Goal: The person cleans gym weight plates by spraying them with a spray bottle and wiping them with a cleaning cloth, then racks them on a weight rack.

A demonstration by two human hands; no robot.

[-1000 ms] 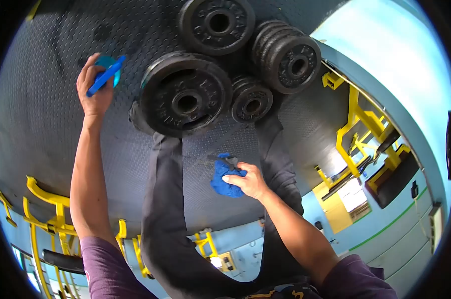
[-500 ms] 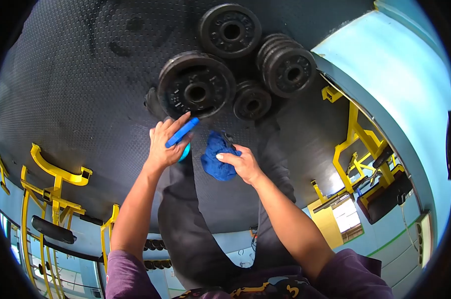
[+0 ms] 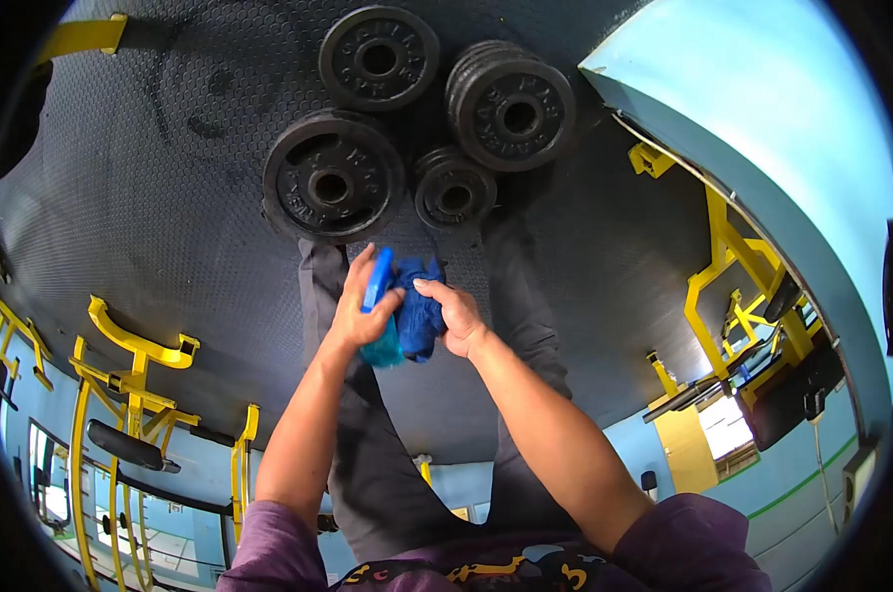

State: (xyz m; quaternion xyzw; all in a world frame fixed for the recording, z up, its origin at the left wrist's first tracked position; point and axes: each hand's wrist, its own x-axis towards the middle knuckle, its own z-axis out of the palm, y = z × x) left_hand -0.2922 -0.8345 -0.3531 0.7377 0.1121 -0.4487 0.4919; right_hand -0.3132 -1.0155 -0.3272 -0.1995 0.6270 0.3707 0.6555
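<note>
My left hand [image 3: 356, 308] is wrapped around a spray bottle [image 3: 381, 347], which has a blue trigger head and a teal body. My right hand [image 3: 456, 314] grips a bunched dark blue cloth [image 3: 422, 314] with the thumb on top. Cloth and bottle are side by side, close together or touching, above the floor between my legs. Just beyond my hands, a large black weight plate [image 3: 291, 178] lies on the floor, with a small stack of plates [image 3: 456, 200] to its right.
Farther back are another black plate [image 3: 407, 49] and a taller plate stack [image 3: 543, 107]. Black textured matting [image 3: 210, 187] covers the floor. Yellow gym frames stand at left [image 3: 136, 347] and right [image 3: 728, 242], beside a light blue wall [image 3: 762, 109].
My hands have come together, bringing the cloth beside the spray bottle. The bottle has turned so more of its teal body shows. The view has shifted, with the plates now farther left.
</note>
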